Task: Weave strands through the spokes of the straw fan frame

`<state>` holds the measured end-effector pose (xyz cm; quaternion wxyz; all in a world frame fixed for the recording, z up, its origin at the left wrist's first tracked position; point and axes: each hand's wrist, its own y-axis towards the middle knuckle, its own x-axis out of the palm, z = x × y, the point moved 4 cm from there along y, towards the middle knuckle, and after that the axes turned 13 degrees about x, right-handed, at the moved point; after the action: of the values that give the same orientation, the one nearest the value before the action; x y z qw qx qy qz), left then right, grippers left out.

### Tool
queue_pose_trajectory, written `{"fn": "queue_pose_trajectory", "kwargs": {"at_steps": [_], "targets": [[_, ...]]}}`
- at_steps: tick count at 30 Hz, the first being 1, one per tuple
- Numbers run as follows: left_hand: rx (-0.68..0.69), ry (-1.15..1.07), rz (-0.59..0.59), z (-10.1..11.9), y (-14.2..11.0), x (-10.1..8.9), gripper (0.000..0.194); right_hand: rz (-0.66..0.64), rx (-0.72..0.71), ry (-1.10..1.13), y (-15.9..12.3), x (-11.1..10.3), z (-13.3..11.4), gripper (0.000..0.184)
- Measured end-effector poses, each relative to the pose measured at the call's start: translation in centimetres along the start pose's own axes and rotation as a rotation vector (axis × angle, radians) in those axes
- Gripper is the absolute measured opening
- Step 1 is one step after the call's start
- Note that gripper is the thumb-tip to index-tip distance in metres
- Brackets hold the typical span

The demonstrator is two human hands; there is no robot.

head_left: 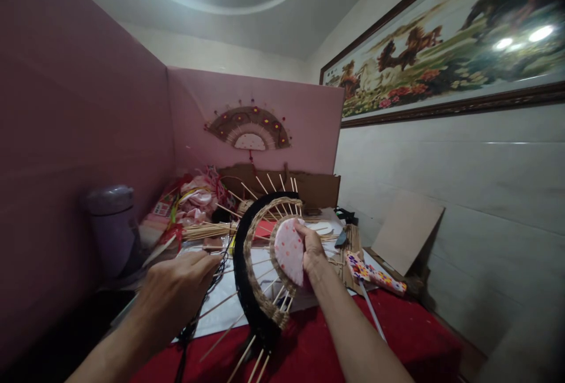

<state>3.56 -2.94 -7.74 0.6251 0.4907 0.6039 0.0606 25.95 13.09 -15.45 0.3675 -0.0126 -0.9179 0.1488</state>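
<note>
A left hand (188, 277), fingers curled, is beside loose black cord (190, 330), its hold unclear; a half-round fan (242, 253) of pale sticks woven with black and tan bands tilts above a red-clothed table (397, 330), long axis near-vertical, curved edge pointing left, its red-spotted white centre (289, 253) gripped by the right hand (312, 247).

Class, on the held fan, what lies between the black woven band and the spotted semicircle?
The head view shows two tan twine bands, one beside the black woven band, one edging the spotted semicircle, with sticks crossing the gap.
</note>
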Motion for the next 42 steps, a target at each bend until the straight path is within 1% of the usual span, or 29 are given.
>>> {"fn": "queue_pose_trajectory", "kwargs": {"at_steps": [2, 4, 6, 9, 12, 14, 17, 21, 27, 32, 38, 40, 42], "targets": [[-0.051, -0.015, -0.062, -0.6, -0.6, 0.6, 0.023, -0.017, 0.020, 0.008, -0.1, 0.1, 0.0, 0.015], [-0.135, -0.110, -0.066, -1.6, -1.1, 0.9, 0.024, -0.035, 0.039, 0.019, -0.3, 0.2, 0.0, 0.014], [-0.223, -0.273, -0.049, -2.5, -1.4, 0.9, 0.024, -0.045, 0.053, 0.032, -0.4, 0.2, 0.0, 0.014], [-0.323, -0.577, -0.070, -3.2, -1.6, 1.0, 0.028, -0.056, 0.091, 0.049, -0.6, 0.2, 0.1, 0.011], [-0.410, -0.835, -0.087, -3.4, -1.6, 1.0, 0.032, -0.087, 0.163, 0.063, -0.8, 0.3, 0.4, 0.010], [-0.456, -0.918, -0.078, -3.2, -1.6, 1.0, 0.034, -0.095, 0.204, 0.068, -0.9, 0.4, 0.5, 0.012], [-0.487, -0.924, -0.065, -2.6, -1.7, 1.1, 0.033, -0.075, 0.229, 0.070, -0.9, 0.5, 0.5, 0.015], [-0.476, -0.922, -0.049, -1.8, -1.9, 1.4, 0.034, -0.081, 0.232, 0.073, -0.9, 0.5, 0.5, 0.015], [-0.471, -0.920, -0.117, -1.3, -2.4, 2.2, 0.036, -0.071, 0.218, 0.076, -0.7, 0.4, 0.6, 0.013], [-0.461, -0.886, -0.083, -0.8, -2.5, 2.1, 0.035, -0.098, 0.210, 0.088, -0.7, 0.4, 0.6, 0.011], [-0.381, -0.861, -0.026, -0.8, -2.3, 2.3, 0.030, -0.121, 0.226, 0.086, -0.7, 0.4, 0.7, 0.013], [-0.396, -0.899, -0.020, -0.8, -2.2, 2.6, 0.028, -0.115, 0.220, 0.091, -0.8, 0.4, 0.6, 0.013], [-0.452, -0.971, 0.018, -0.9, -2.1, 2.8, 0.026, -0.114, 0.214, 0.095, -0.8, 0.4, 0.6, 0.013]]}}
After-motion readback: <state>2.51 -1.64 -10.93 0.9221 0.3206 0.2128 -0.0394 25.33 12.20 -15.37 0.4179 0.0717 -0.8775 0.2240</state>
